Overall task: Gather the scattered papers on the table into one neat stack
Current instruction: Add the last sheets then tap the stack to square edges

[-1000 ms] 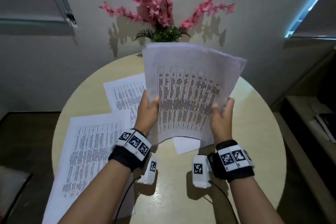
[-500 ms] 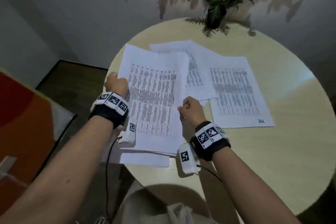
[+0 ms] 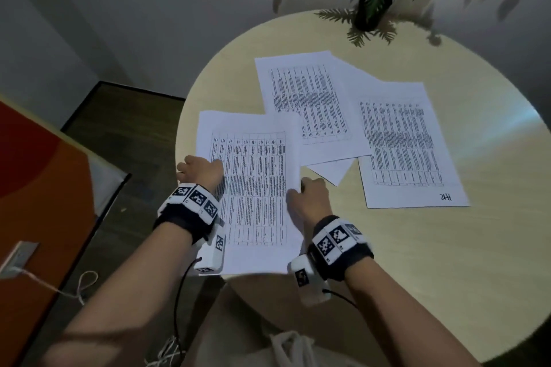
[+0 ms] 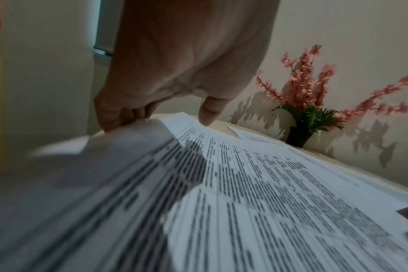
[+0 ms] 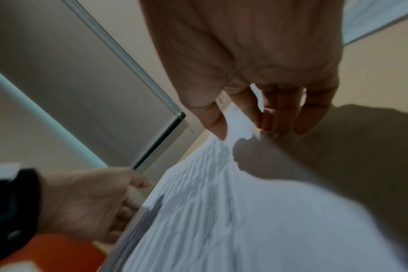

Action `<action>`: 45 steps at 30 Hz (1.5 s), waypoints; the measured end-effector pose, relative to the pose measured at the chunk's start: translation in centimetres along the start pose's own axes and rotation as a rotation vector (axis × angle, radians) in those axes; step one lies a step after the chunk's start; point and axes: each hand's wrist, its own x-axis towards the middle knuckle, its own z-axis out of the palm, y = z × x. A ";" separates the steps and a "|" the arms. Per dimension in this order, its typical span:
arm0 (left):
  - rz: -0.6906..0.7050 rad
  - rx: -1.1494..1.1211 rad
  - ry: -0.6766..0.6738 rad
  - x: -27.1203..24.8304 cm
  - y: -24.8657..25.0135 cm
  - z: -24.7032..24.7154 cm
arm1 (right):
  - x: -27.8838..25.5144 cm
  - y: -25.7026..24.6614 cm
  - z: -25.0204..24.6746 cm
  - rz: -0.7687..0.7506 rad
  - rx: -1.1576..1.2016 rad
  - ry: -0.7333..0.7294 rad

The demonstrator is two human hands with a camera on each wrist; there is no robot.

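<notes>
A stack of printed papers [image 3: 253, 188] lies at the left near edge of the round beige table [image 3: 447, 247] and overhangs it slightly. My left hand [image 3: 208, 167] grips the stack's left edge, thumb [image 4: 207, 114] on top and fingers underneath. At the right edge my right hand [image 3: 301, 188] pinches the stack [image 5: 221, 202], thumb [image 5: 216, 127] above and fingers below. Two loose printed sheets lie flat further in, one in the middle [image 3: 310, 104] and one on the right [image 3: 408, 146], marked by hand. Between them a corner of another sheet [image 3: 331, 171] pokes out.
A dark pot of pink flowers [image 3: 369, 12] stands at the table's far edge by the wall. An orange panel [image 3: 35, 188] with a socket and cable [image 3: 18, 259] is on the left. A white bag [image 3: 292, 345] sits below the near edge.
The stack, held upright in front of me a second ago, has come down flat onto the table's left near edge. Both hands keep their hold on its sides.
</notes>
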 end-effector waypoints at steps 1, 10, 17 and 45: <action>-0.001 -0.008 0.019 0.2 0.5 -0.2 | 0.7 0.5 -1.1 -0.002 0.006 0.029; 0.316 0.071 -0.051 2.5 12.0 0.8 | 7.9 7.4 -17.4 0.393 -0.145 0.439; 0.270 0.283 -0.088 5.0 17.0 4.5 | 9.8 12.8 -21.2 0.650 -0.284 0.402; 1.062 -0.578 -0.512 -11.2 23.8 7.9 | 2.3 5.2 -23.3 -0.100 0.732 0.898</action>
